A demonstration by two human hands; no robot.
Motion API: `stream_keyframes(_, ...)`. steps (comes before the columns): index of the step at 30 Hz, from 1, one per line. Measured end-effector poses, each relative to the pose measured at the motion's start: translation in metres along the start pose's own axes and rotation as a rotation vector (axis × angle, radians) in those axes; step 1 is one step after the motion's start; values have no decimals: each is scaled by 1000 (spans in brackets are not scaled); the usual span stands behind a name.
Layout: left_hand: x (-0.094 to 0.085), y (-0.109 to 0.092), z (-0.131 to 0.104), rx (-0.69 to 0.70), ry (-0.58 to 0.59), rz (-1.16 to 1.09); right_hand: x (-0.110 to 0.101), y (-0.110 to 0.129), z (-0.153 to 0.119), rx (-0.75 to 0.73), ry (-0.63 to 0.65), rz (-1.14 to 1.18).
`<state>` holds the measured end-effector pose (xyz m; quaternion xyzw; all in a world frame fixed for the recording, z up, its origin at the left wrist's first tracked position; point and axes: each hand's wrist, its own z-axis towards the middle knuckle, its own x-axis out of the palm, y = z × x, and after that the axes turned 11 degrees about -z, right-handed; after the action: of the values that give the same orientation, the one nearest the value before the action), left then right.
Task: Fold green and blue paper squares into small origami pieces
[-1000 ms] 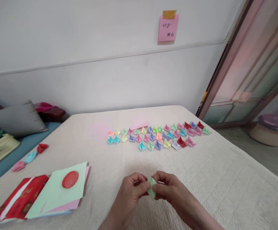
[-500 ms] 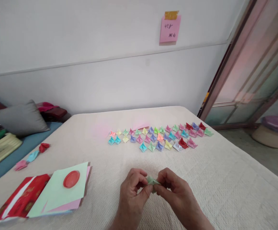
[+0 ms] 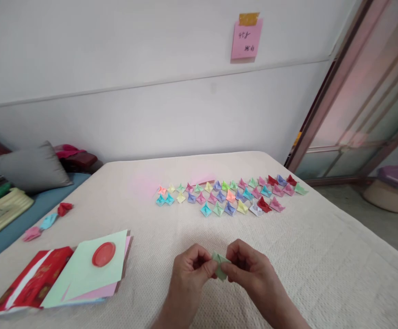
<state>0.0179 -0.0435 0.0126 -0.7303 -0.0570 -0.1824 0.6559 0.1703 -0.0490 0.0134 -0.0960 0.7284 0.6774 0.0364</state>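
A small folded piece of pale green paper (image 3: 221, 265) is pinched between both hands, above the table near its front. My left hand (image 3: 194, 274) grips its left side between thumb and curled fingers. On its right side, the thumb and forefinger of my right hand (image 3: 250, 269) hold it. Beyond the hands, several small folded paper pieces in many colours stand in rows, among them a cyan one (image 3: 206, 209), a yellow one (image 3: 242, 207) and a dark red one (image 3: 263, 204).
Green and pink paper sheets (image 3: 85, 269) lie at the left under a round red lid (image 3: 103, 254), beside a red packet (image 3: 32, 281). Three crumpled pieces lie near the left edge of the table (image 3: 144, 233). A white wall (image 3: 151, 123) stands behind.
The green paper has been tilted and now hangs lower between the fingers. My left fingers have curled in closer. The view has shifted slightly.
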Motion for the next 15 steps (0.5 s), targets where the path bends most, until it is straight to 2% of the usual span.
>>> stream_keyframes(3,-1,0,-1,8,-14,14,-3,0,2,40,89,136)
stream_keyframes(6,-3,0,-1,19,-4,47,-4,1,3,63,115,179)
stream_keyframes(10,-3,1,0,28,3,39,0,3,2,96,89,177)
stream_keyframes(15,1,11,2,0,-21,-36,7,0,1,103,-11,187)
